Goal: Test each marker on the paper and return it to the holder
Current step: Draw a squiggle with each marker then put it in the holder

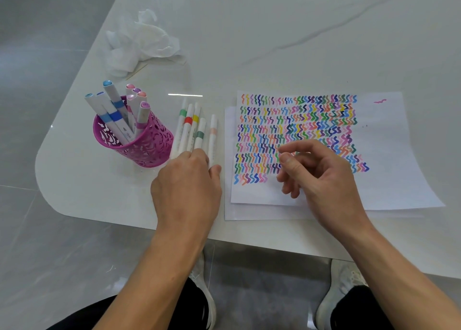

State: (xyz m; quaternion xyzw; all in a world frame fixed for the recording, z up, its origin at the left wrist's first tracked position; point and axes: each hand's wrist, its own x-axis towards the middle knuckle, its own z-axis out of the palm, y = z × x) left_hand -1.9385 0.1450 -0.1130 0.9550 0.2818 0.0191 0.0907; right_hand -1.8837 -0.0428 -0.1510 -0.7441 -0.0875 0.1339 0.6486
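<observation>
Left hand (185,180): grip flat on loose markers (188,130) beside holder (149,150). Right hand (316,177): grip loosely curled, empty, over paper (389,142).

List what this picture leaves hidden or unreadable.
Head view:
- Near ends of the loose markers: covered by the left hand; grip unclear.
- Squiggles on the paper under the right hand: hidden.
- Whether the right hand pinches anything: too small to tell.
- Lower halves of the standing markers: behind the wall of the pink holder.
</observation>
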